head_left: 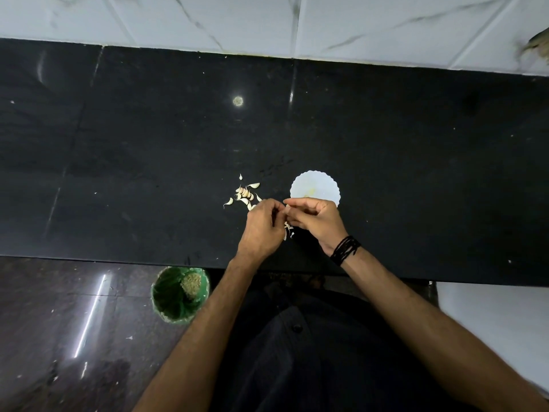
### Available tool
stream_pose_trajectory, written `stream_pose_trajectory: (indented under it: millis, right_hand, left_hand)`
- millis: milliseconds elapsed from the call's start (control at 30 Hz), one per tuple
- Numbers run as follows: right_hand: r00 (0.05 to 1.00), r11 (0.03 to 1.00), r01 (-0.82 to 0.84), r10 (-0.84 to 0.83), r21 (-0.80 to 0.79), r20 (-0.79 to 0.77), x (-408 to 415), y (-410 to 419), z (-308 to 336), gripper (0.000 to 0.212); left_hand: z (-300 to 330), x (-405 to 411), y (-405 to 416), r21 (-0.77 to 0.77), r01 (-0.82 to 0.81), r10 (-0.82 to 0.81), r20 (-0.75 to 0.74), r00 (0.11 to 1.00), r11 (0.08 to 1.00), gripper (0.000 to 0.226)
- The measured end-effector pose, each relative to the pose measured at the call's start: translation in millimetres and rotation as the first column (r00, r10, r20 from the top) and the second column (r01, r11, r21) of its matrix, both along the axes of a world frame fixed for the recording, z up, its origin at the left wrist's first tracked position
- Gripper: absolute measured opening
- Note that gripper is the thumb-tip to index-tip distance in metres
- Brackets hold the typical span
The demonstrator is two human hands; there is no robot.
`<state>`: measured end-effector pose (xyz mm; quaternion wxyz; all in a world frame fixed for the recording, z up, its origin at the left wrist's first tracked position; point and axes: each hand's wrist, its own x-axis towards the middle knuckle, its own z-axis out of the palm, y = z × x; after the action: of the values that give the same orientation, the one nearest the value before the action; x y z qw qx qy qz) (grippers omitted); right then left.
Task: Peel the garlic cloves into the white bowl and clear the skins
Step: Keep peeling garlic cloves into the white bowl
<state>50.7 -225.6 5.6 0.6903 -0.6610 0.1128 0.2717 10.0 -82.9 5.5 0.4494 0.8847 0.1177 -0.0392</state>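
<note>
A black stone counter [386, 138] is carrying a white bowl [306, 185] with a scalloped rim, unpeeled garlic cloves [245, 193] lying at its nine o'clock, and skins [287, 230] lying at its seven o'clock.

A single head-worn wide-angle view, directed steeply downward and forward over the black surface [148, 144]; the tiled wall [267, 22] is seen beyond, the floor [59, 322] below.

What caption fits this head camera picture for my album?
Both hands peel a garlic clove over the black counter, between the unpeeled cloves and the white bowl.
</note>
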Motion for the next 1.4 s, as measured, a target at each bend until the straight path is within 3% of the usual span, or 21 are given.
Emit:
stream_pose_trajectory:
  millis: [167, 333, 533, 767, 1067, 1400]
  right_hand:
    - [1.000, 1.000, -0.014, 0.015, -0.025, 0.025, -1.6, -3.5, -2.1, 0.021]
    - [0.983, 0.979, -0.036, 0.070, -0.199, 0.171, -5.0, -8.9, -4.3, 0.020]
    - [0.901, 0.897, -0.050, 0.230, -0.438, 0.368, -6.8, -10.2, -6.8, 0.019]
    - [0.817, 0.832, -0.071, 0.366, -0.551, 0.446, -6.0, -9.1, -3.3, 0.018]
    - [0.775, 0.797, -0.125, 0.451, -0.591, 0.443, -8.5, -3.8, 4.8, 0.019]
    - [0.704, 0.635, -0.121, 0.596, -0.763, 0.385, -7.3, 3.5, 7.1, 0.024]
  left_hand:
    - [-2.6, -1.2, 0.5, 0.023, -0.022, 0.023, -0.028, 0.999, 0.999, 0.007]
    - [-4.5, -4.7, 3.6, -0.095, -0.142, 0.133, -0.096, 0.986, 0.985, 0.006]
    - [0.2, -3.7, 0.2, -0.176, -0.141, 0.122, -0.113, 0.986, 0.974, 0.008]
    - [1.1, -3.2, -2.4, -0.161, -0.170, 0.151, -0.124, 0.981, 0.972, 0.008]
    - [-1.7, -2.1, -4.0, -0.150, -0.212, 0.191, -0.142, 0.971, 0.966, 0.012]
    - [2.2, 0.6, -15.1, -0.078, -0.257, 0.240, -0.176, 0.955, 0.963, 0.019]
